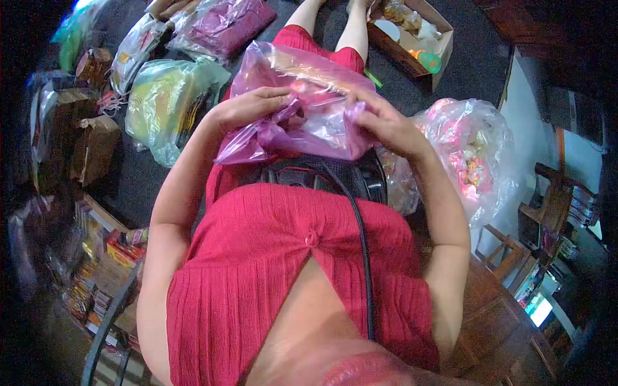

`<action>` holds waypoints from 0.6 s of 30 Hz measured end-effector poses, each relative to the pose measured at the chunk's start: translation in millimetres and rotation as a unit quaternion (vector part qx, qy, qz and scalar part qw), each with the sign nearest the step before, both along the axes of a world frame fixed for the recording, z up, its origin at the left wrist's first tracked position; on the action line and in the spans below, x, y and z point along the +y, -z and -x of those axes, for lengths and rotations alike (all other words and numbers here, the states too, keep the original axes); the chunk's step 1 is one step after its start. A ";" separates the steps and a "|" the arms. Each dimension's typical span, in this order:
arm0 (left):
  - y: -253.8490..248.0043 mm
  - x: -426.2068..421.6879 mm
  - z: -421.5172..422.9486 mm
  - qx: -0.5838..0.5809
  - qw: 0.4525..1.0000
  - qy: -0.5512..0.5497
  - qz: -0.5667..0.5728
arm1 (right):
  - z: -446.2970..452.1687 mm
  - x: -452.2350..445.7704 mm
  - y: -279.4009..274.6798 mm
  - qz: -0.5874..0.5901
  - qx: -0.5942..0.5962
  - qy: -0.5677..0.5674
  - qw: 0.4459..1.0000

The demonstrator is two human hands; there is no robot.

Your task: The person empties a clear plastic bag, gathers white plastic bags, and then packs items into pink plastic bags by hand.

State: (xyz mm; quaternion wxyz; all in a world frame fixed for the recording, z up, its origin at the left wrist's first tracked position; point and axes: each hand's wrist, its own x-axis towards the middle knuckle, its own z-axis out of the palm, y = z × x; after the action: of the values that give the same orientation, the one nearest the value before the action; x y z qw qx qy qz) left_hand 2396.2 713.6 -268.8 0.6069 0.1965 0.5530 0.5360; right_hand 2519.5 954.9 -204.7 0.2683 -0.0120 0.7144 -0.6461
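A pink-purple translucent plastic bag [328,138] lies across my lap, with something reddish and shiny showing through it. On its left side, my left hand [257,106] rests with bent fingers at the bag's gathered opening. My right hand [383,122] pinches a fold of the plastic on the right side. The bag's contents are blurred and cannot be made out. Some of my left fingertips are hidden by the crumpled plastic.
On the dark surface at the left are a green-tinted bag [164,106], a purple package [225,26] and a brown paper bag [93,148]. A clear bag with pink items [473,161] sits at the right. An open cardboard box [444,48] stands at the top right.
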 end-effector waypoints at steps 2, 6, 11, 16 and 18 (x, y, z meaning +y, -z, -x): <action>2.0 -11.5 -4.0 0.020 0.996 -0.085 -0.006 | 1.7 -12.1 36.4 0.106 -0.018 0.206 0.973; -22.6 -7.4 -7.0 -0.098 0.943 -0.190 -0.256 | 2.2 8.1 46.8 0.269 -0.193 0.135 0.934; 0.0 4.9 -6.6 -0.225 0.925 -0.277 -0.127 | 6.9 -6.4 45.2 0.085 -0.184 0.123 0.971; 42.4 22.0 1.4 -0.421 0.845 0.046 -0.326 | 3.8 -9.4 27.7 0.168 -0.226 0.227 0.932; 17.7 30.3 -20.5 -0.331 0.924 -0.094 -0.167 | 3.8 -5.9 35.6 0.369 -0.170 0.319 0.856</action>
State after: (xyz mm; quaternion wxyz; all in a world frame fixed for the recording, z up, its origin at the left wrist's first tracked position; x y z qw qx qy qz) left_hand 2416.7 743.9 -286.5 0.6608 0.0537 0.2392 0.7094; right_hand 2515.7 949.0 -240.3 0.1406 0.2289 0.3309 -0.9046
